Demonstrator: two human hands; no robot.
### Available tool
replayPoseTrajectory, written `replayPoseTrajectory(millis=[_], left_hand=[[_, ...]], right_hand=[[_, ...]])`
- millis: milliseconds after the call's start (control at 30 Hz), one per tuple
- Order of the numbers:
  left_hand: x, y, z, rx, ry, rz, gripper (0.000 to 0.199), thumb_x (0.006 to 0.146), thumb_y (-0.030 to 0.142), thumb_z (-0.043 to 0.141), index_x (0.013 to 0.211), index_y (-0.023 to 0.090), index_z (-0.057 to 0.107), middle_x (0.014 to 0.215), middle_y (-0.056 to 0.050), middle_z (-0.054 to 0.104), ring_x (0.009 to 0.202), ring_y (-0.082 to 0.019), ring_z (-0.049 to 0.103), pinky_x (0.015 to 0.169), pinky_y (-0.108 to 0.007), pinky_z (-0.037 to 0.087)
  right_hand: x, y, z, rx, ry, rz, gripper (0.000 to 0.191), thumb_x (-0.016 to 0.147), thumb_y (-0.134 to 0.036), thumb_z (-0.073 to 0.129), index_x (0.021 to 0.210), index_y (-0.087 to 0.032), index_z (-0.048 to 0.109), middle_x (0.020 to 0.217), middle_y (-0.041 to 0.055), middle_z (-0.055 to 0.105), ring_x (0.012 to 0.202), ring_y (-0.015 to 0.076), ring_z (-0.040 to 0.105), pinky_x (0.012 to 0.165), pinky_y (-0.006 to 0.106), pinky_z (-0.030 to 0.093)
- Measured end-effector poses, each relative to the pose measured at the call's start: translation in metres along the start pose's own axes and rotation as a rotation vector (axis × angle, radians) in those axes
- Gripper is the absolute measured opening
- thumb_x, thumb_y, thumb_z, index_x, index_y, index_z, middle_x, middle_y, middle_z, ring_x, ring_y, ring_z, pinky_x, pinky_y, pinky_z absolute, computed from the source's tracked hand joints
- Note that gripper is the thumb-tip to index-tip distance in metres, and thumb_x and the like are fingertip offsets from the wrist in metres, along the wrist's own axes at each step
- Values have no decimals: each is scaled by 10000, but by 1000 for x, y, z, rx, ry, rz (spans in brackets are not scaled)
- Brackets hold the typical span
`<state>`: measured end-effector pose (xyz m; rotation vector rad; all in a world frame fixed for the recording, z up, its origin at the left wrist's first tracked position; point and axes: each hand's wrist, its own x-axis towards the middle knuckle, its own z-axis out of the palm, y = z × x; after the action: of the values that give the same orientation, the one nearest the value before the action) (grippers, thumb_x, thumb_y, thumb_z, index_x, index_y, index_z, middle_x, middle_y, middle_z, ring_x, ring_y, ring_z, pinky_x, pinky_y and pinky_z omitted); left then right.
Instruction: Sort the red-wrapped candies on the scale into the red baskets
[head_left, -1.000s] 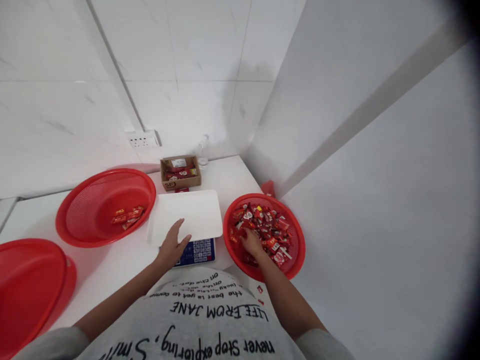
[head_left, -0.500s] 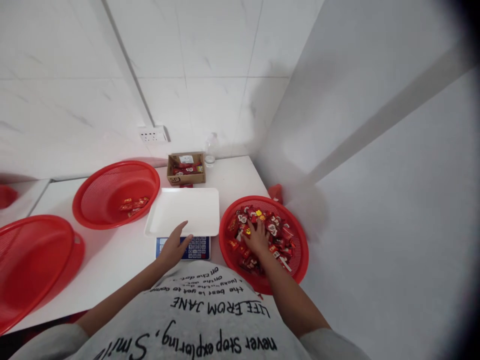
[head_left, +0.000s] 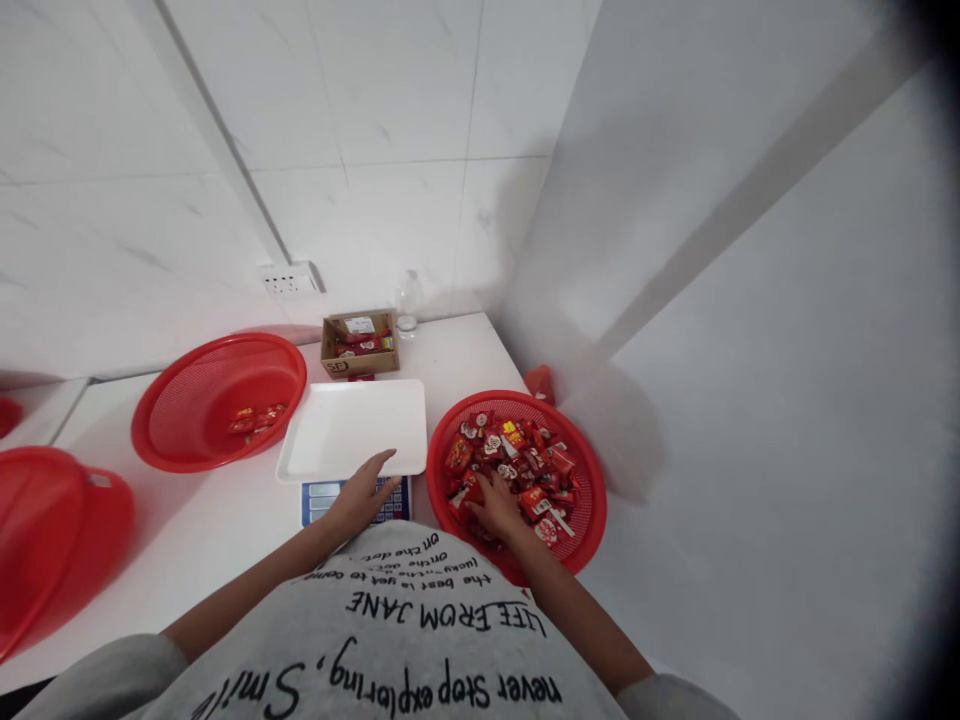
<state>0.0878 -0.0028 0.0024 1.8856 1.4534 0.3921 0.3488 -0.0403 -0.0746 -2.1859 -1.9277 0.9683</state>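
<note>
My right hand (head_left: pixel 496 508) is inside the red basket (head_left: pixel 595 500) at the right, its fingers spread and bent over a pile of red-wrapped packets (head_left: pixel 536 465). One red packet lies right by its fingertips; no grip on it can be made out. Over the blue keypad of a scale (head_left: pixel 319 503) hovers my left hand (head_left: pixel 365 494), thumb and fingers apart, with nothing in it. Its fingertips reach the near edge of the white tray (head_left: pixel 352 425), which holds nothing and sits on top of the scale.
Left of the tray, a red basket (head_left: pixel 180 410) holds a few packets. More red baskets (head_left: pixel 45 540) stand at the far left. Behind the tray are a small cardboard box (head_left: pixel 360 362) with red packets and a clear bottle (head_left: pixel 407 305). A grey wall rises at the right.
My right hand has moved nearer to me and slightly left within the basket, uncovering the packets with yellow marks. My left hand remains by the tray. The whole view has shifted a little.
</note>
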Motion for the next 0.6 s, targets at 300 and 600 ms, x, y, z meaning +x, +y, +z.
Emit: replayPoseTrajectory(millis=[300, 600], left_hand=[[-16, -3, 6, 20, -37, -36, 479, 853, 405, 417, 1274, 179, 446, 1329, -101, 490, 1240, -221, 434, 1045, -375, 327], [-19, -2, -3, -50, -82, 40, 348, 842, 372, 457, 1143, 230, 558, 1190, -60, 590, 1126, -221, 517, 994, -369, 381]], right_hand=[[4, -2, 6, 566, 151, 17, 328, 678, -212, 602, 1002, -168, 623, 1097, 106, 620, 1048, 245, 547, 941, 333, 387], [1, 8, -14, 1378, 331, 415, 425, 713, -489, 576, 1045, -226, 542, 981, 20, 691, 850, 199, 652, 654, 328, 548]])
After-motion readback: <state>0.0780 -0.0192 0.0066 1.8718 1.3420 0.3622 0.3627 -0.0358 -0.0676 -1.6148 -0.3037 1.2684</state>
